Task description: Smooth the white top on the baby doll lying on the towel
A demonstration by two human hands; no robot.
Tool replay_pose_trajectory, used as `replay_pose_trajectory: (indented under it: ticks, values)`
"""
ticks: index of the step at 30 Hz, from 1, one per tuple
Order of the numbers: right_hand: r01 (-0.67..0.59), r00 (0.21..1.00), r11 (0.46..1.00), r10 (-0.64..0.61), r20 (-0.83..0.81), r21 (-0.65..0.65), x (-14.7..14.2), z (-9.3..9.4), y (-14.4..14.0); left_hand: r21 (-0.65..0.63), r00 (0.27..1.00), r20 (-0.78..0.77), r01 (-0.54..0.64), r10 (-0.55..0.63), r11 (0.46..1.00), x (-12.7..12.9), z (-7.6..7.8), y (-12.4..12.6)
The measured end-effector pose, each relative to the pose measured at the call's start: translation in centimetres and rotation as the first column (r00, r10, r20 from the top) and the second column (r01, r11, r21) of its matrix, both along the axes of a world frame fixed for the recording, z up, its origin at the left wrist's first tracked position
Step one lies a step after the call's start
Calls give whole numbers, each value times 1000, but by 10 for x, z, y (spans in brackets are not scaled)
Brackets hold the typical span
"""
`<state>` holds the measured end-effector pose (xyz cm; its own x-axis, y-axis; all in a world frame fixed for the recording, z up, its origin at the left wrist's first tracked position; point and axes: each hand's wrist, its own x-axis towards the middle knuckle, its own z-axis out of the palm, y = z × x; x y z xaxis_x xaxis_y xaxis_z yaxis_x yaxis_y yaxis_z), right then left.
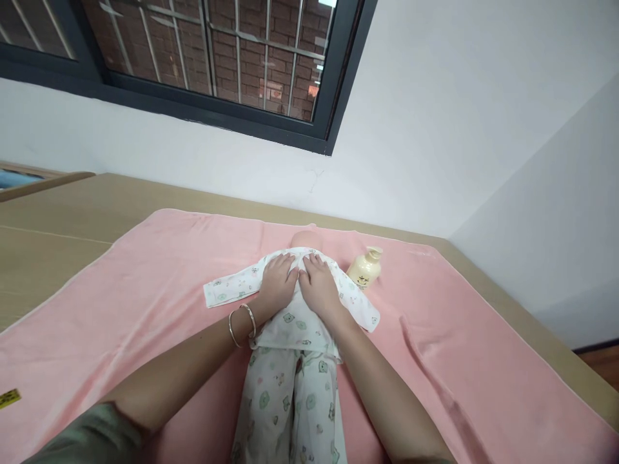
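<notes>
Doll's shirt (pixel 290 309) under both hands' fingers (pixel 285 263)

pink towel (pixel 145 303) on tan table (pixel 58 225)

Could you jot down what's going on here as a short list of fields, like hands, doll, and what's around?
Left hand: flat on the doll's chest, two bangles on the wrist
Right hand: flat on the chest beside the left, touching it
Doll: lies on its back in a printed white suit, sleeves spread
Bottle: cream, lying near the doll's arm
Towel: pink, spread under everything
Table: tan
</notes>
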<state>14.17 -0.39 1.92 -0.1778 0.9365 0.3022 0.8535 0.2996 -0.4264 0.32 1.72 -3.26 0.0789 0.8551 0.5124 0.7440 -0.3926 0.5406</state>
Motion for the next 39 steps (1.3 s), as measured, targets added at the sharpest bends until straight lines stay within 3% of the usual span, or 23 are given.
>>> replay_pose_trajectory:
  ticks: [3, 9, 13, 16, 19, 29, 35, 39]
  values:
    - [-10, 997, 1000, 11, 74, -18, -4, -3, -1, 3, 1000, 11, 3, -3, 1000, 0, 0, 0]
    - [-8, 998, 999, 6, 66, 33, -4, 5, -7, -3, 1000, 27, 2, -2, 1000, 0, 1, -1]
    - [29, 994, 999, -27, 102, -19, -5, 3, -6, -7, 1000, 25, 4, -3, 1000, 0, 1, -1]
    - [3, 998, 999, 0, 70, -42, -3, 7, -8, -2, 999, 34, 8, -8, 1000, 0, 1, -1]
    - [13, 1000, 1000, -13, 22, 18, 0, 12, -10, 5, 998, 55, 8, -8, 1000, 1, 0, 0]
    - [42, 973, 997, -26, 231, -62, -10, 4, -10, -25, 998, 62, 22, -21, 999, 0, 3, -2]
    - [-36, 978, 998, 45, 203, -46, -11, 27, -27, -41, 994, 101, 40, -36, 998, 4, 19, -12]
    - [-16, 998, 1000, 17, 57, -6, 8, 58, -33, -19, 941, 300, 168, -155, 986, 16, 43, -32]
